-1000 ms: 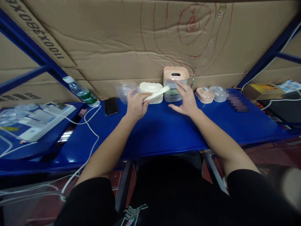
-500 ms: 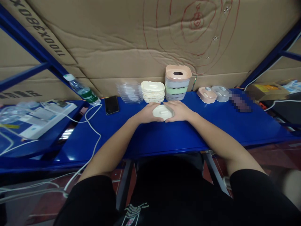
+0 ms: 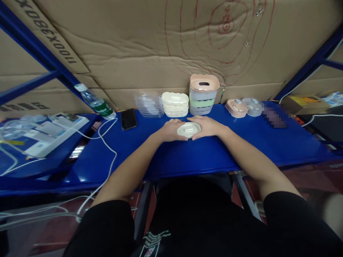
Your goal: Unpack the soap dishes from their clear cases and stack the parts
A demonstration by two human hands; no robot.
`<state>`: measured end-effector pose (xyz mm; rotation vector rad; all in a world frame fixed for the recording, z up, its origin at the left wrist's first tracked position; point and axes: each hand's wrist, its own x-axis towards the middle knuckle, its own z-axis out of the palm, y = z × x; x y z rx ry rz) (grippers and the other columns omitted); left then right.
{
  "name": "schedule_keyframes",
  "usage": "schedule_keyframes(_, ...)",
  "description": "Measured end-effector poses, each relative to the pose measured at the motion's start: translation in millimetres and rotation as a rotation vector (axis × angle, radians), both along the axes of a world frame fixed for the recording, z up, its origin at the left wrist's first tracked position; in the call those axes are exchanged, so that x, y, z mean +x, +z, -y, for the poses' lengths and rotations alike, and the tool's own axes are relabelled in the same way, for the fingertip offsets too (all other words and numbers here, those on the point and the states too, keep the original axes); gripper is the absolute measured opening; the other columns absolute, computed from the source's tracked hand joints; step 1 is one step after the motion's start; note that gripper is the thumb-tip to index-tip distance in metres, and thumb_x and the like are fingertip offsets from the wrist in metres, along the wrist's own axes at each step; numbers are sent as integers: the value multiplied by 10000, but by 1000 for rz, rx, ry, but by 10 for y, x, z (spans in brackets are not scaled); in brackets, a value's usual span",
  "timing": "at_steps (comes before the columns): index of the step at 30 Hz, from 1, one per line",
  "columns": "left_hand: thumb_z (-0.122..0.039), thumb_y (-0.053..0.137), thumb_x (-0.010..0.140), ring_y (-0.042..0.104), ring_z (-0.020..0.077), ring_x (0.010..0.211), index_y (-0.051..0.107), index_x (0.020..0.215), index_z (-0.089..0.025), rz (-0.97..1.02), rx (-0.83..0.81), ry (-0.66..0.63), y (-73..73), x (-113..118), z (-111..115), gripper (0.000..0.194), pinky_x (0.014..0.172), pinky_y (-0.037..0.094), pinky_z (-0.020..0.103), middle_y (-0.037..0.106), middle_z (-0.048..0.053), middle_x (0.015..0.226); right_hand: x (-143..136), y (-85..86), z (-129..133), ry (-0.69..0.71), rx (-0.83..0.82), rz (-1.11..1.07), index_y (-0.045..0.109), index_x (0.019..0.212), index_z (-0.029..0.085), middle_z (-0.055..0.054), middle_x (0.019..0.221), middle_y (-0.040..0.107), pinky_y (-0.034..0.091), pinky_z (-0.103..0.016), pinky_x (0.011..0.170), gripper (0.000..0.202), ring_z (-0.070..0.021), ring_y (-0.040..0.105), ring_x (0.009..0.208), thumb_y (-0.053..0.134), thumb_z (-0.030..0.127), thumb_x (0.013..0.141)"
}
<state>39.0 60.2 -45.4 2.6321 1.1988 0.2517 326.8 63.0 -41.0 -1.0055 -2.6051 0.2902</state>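
Between my two hands is a small cream-coloured oval dish with a raised middle, like a soap dish. My left hand grips its left side, fingers curled round the rim. From the right, my right hand closes on the other end. The dish is just above or on the blue table; which one I cannot tell. Right behind my hands stands a stack of similar cream dishes. Beside it are a stack of clear plastic trays and a stack of pastel bins with a peach one on top.
A black phone lies on the blue table, near a tilted water bottle and a white cable. Pink and grey lidded containers sit at the back right. A cardboard wall rises behind.
The dish has turned slightly, and its oval inside shows more fully. Both hands keep hold of it; the whole view has shifted a little.
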Motion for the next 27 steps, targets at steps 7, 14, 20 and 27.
schedule_keyframes(7,-734,888,815,606,483,1496,679,1612,-252,-46,-34,-8,128,24,69,954,1283,446,608,683,168,1624,357,567,-373,-378,485,-308,753,1473,312,-116,1483,762,451,-668,1283,608,-408,636,1451,488,727,1116)
schedule_keyframes(14,-744,914,791,581,489,1548,546,1726,-202,-63,-56,24,164,40,86,1142,1305,422,597,633,205,1692,376,704,-799,-398,477,-239,828,1219,287,-126,1551,712,401,-769,1260,389,-455,566,1502,609,579,1084)
schedule_keyframes(20,-752,923,783,600,483,1531,546,1721,-219,-59,-34,-21,119,21,47,1143,1291,438,621,641,197,1684,353,769,-849,-374,470,-231,800,1192,271,-125,1543,720,359,-746,1289,337,-408,531,1510,587,526,1130)
schedule_keyframes(27,-735,991,726,531,479,1617,541,1724,-231,19,-74,-62,91,-19,18,1205,1340,418,627,570,204,1749,298,986,-612,-313,631,-296,726,1289,345,-76,1623,682,231,-795,1365,429,-369,389,1670,434,635,1171)
